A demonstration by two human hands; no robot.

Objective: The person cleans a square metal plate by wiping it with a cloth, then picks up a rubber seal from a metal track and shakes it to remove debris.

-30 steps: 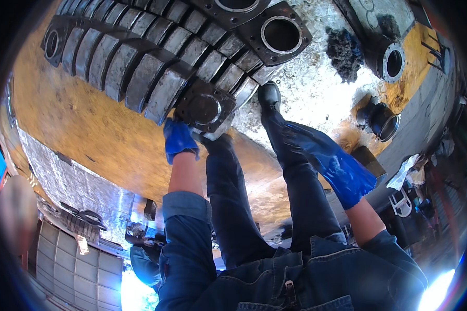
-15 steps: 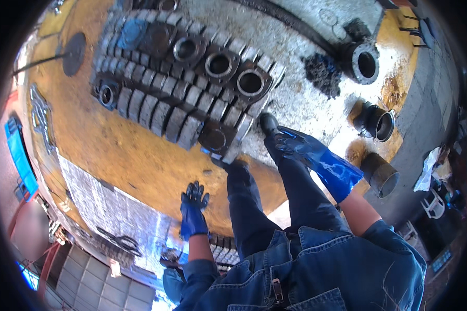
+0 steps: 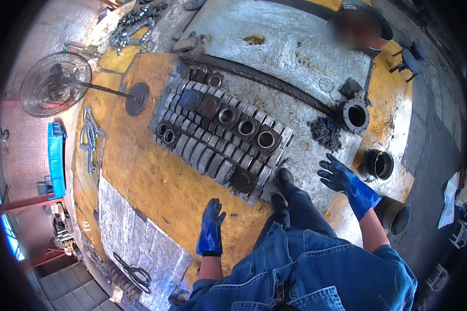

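Standing over the floor (image 3: pixel 155 186), both gloved hands, left (image 3: pixel 211 228) and right (image 3: pixel 336 175), hang spread and empty above the track links (image 3: pixel 220 140); seemingly between lifts, next bending to grip a link.

we have one view only, from the head, looking steeply down past our own denim front to the floor (image 3: pixel 155 181) well below (fisheye, so edges bend), the row of metal blocks (image 3: pixel 218 140) mid-frame.
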